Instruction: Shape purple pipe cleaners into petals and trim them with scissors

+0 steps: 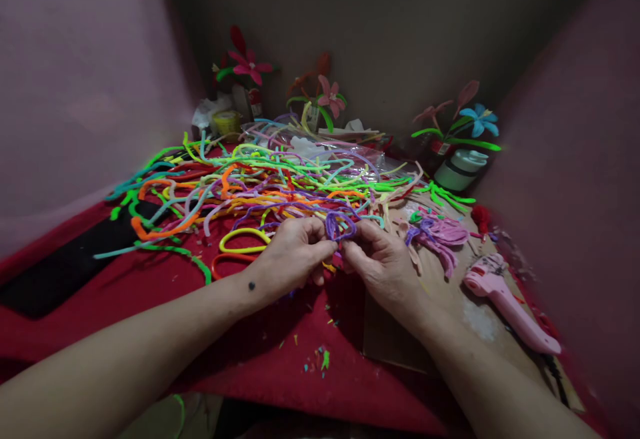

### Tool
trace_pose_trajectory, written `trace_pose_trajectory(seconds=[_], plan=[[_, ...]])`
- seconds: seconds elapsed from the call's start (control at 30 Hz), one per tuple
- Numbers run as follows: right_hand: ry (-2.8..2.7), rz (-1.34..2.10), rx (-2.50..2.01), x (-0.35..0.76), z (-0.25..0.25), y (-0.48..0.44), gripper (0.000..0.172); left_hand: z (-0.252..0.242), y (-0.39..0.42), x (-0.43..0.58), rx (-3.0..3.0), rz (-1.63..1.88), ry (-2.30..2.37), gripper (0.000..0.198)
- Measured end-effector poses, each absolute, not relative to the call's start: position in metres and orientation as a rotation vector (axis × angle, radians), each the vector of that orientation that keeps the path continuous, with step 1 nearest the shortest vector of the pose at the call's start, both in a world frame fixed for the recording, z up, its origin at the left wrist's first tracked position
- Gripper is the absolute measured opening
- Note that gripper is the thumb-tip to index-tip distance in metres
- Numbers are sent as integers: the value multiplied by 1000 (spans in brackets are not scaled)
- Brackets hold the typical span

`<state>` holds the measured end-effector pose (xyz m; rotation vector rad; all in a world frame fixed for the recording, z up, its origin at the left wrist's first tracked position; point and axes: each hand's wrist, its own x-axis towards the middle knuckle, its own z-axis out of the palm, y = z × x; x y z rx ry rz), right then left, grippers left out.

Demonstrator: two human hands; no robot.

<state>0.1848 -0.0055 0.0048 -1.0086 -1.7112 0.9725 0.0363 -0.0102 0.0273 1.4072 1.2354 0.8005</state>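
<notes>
Between my two hands is a purple pipe cleaner (341,225) bent into small loops. My left hand (300,249) pinches its left side, thumb and fingers pressed together. On the other side my right hand (377,255) grips it the same way, fingertips close to those of the left. Beside my left wrist, the yellow and orange scissor handles (244,241) lie on the cloth, their blades hidden. Just right of my right hand, bundles of pink and purple bent pipe cleaners (440,235) rest on a brown board (400,342).
A heap of colourful pipe cleaners (280,185) spreads across the red cloth (280,365). Pipe-cleaner flowers (330,97) stand along the back wall. A pink glue gun (513,302) lies at right, below a pale green lidded container (461,169). Coloured clippings (325,360) lie in front.
</notes>
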Motion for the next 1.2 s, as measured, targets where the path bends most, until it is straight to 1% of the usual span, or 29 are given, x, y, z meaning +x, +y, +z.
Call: trace_pose_trajectory(seconds=[0.13, 0.23, 0.33, 0.4, 0.5, 0.6, 0.67, 0.93, 1.0, 1.03, 1.2], plan=[[-1730, 1031, -1056, 184, 3, -5, 10, 26, -10, 36, 1436, 803, 1243, 11], [-1639, 1096, -1028, 185, 11, -5, 1, 25, -10, 36, 1458, 812, 1245, 11], [-1506, 1229, -1098, 187, 21, -5, 7, 24, -10, 36, 1507, 815, 1253, 16], [-1419, 1359, -1111, 188, 23, -5, 14, 23, -10, 36, 1549, 808, 1263, 18], [-1387, 1467, -1060, 187, 20, -3, 23, 18, -10, 36, 1600, 810, 1246, 12], [-1443, 1468, -1078, 187, 16, -1, 29, 13, -11, 36, 1656, 849, 1187, 5], [-1454, 1486, -1069, 188, 14, -1, 31, 11, -11, 36, 1697, 875, 1161, 5], [-1335, 1563, -1043, 188, 13, -1, 29, 14, -6, 31, 1937, 876, 1265, 14], [-1295, 1634, -1028, 188, 11, -1, 28, 15, -4, 30, 2026, 870, 1295, 12], [-1276, 1658, -1010, 188, 10, -1, 27, 16, -4, 29, 2059, 848, 1289, 11], [-1231, 1775, -873, 191, 6, 1, 18, 20, -3, 27, 2120, 748, 1216, 22]])
